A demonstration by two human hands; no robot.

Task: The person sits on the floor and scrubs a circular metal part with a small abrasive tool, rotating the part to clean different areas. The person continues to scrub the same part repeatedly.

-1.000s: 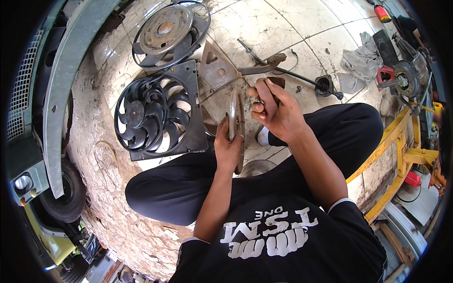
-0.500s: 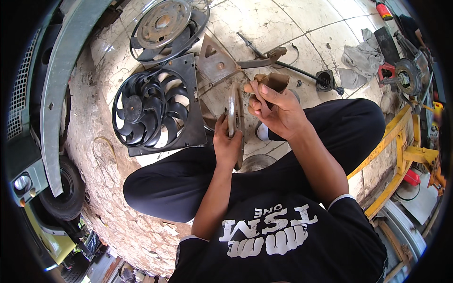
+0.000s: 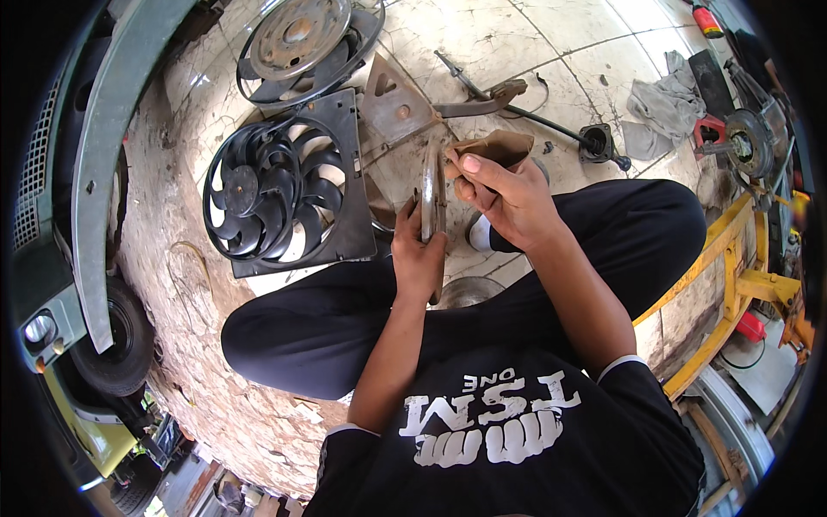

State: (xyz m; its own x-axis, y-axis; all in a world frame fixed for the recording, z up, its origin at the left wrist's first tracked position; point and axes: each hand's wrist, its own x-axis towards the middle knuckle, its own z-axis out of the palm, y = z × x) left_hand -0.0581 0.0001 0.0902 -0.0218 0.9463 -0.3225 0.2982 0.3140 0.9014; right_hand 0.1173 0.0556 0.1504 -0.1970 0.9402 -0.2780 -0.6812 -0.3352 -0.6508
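My left hand (image 3: 419,258) is wrapped round the lower left side of a worn metal plate (image 3: 430,194). The plate stands on edge above my crossed legs, rusty brown with a shiny rim; its flat face hardly shows, so its exact kind is unclear. Close to its upper right side, my right hand (image 3: 508,198) pinches a folded piece of brown sandpaper (image 3: 500,148) between thumb and fingers. Whether the paper touches the plate I cannot tell. Beneath the left hand, a round metal piece (image 3: 468,291) lies on the floor, partly covered.
To my left lie a black radiator fan (image 3: 245,189) and another fan bearing a rusty disc (image 3: 297,34). Ahead are a triangular metal plate (image 3: 396,99), a pedal arm (image 3: 482,103) and a rod (image 3: 551,125). A grey rag (image 3: 663,95) and yellow frame (image 3: 702,280) are at right.
The sandpaper has shifted and spread wider, its loose end now pointing right. My right hand has turned slightly; my left hand keeps its hold on the plate, which moved a little.
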